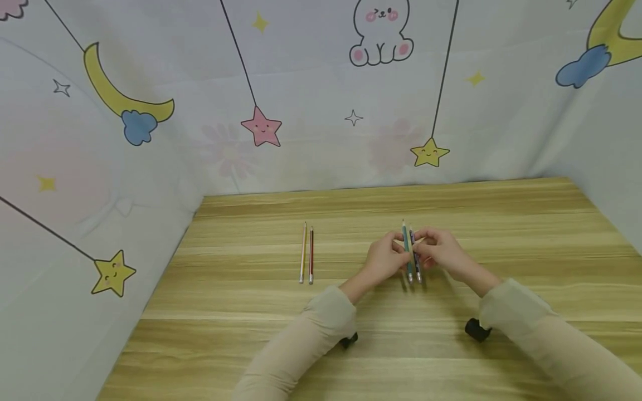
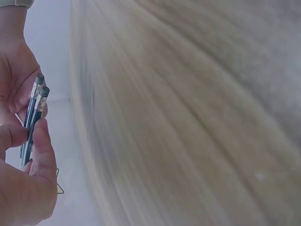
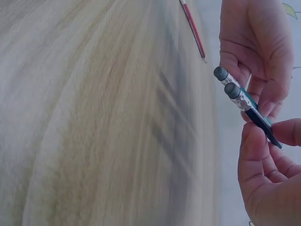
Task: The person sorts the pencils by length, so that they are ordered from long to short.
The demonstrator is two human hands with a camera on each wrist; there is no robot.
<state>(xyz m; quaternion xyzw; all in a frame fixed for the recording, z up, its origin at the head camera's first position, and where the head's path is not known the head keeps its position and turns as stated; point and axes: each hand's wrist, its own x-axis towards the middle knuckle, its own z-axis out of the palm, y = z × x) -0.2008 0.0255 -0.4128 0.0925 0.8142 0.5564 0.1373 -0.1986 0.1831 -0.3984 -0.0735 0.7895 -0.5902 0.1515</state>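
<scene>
Over the middle of the table, my left hand (image 1: pixel 386 259) pinches a teal pencil (image 1: pixel 407 248) between thumb and fingers. Right beside it, my right hand (image 1: pixel 443 253) pinches a dark patterned pencil (image 1: pixel 417 266). The two pencils run side by side, points toward the far edge and eraser ends toward me. In the right wrist view the dark pencil (image 3: pixel 254 115) is nearer the camera, and the left hand (image 3: pixel 261 52) is behind. Both silver ferrules and grey erasers show there, level with each other. Shadows of the pencils fall on the wood below.
A yellow pencil (image 1: pixel 303 253) and a dark red pencil (image 1: pixel 311 255) lie nearly parallel on the wooden table (image 1: pixel 225 306), left of my hands. Black devices (image 1: pixel 477 329) hang at both wrists. A printed cloth (image 1: pixel 311 161) stands along the far and side edges.
</scene>
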